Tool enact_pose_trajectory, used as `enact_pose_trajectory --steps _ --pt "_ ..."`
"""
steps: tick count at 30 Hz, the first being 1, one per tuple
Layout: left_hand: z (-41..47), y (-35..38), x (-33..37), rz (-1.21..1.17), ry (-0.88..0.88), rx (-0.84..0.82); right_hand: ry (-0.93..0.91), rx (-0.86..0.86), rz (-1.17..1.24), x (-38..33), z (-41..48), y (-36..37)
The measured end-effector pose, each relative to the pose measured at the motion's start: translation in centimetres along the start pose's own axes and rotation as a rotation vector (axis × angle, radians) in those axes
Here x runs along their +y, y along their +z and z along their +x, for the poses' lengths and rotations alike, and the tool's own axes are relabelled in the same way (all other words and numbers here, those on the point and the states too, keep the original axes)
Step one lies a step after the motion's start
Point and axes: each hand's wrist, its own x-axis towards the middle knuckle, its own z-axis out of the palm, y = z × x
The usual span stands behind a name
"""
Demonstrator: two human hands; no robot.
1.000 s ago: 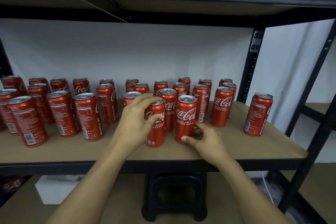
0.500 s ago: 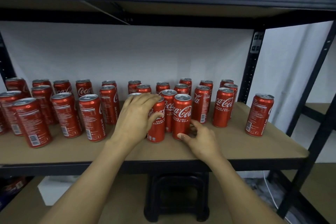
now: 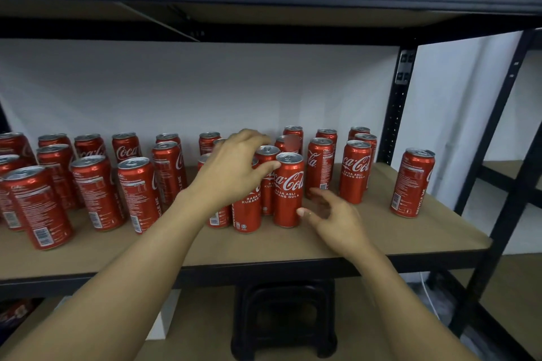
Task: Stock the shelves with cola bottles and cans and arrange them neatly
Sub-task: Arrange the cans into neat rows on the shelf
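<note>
Change: the right hand (image 3: 337, 220) has let go of the base of the front can (image 3: 289, 190) and opened; the left hand (image 3: 234, 167) has reached farther back over the can tops; the front can now stands closer against its neighbours.
Front can: upright, near the middle of the shelf board (image 3: 381, 243), label facing out; touching or just beside the second can (image 3: 246, 214) on its left.
Left hand: arched over the tops of the middle cluster, fingers together, thumb against the front can's shoulder; fingertips hidden, so I cannot tell whether they clasp a can.
Right hand: fingers spread and loosely bent, holding nothing; only the thumb tip (image 3: 302, 211) meets the can's lower right side.
Other stock: left-hand rows (image 3: 96, 193) stand upright but loosely spaced; a lone can (image 3: 412, 182) stands well apart at the right.
Below: a black stool (image 3: 284, 316) under the shelf.
Step in hand: by my reading, tidying rather than loading; squaring the middle cluster into rows.
Next move: probably a light sideways nudge to close gaps; the tall, narrow cans could tip, so push low; the lone can likely needs bringing in.
</note>
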Motion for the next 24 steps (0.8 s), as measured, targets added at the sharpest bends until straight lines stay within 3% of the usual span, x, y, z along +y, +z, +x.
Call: enact_pose_trajectory --steps 6,9,11,16,19,24 --pt "5.4 0.6 3.2 -0.131 0.035 -0.175 0.044 0.640 0.017 3.6 -0.4 -4.6" --pt "8.1 1.6 4.0 -0.193 -0.018 -0.283 0.170 0.833 0.015 5.1 -0.4 -7.2" --pt "9.9 2.5 4.5 -0.162 -0.039 -0.338 0.240 0.806 0.027 6.4 0.3 -8.9" --pt "13.6 4.7 5.9 -0.082 -0.090 -0.469 0.276 0.481 0.155 8.3 2.2 -11.2" --pt "14.9 6.0 6.7 0.001 -0.081 -0.559 0.252 0.399 0.162 8.8 2.5 -11.1" --pt "15.8 6.9 6.7 0.021 -0.058 -0.559 0.212 0.303 0.182 8.9 3.5 -10.3"
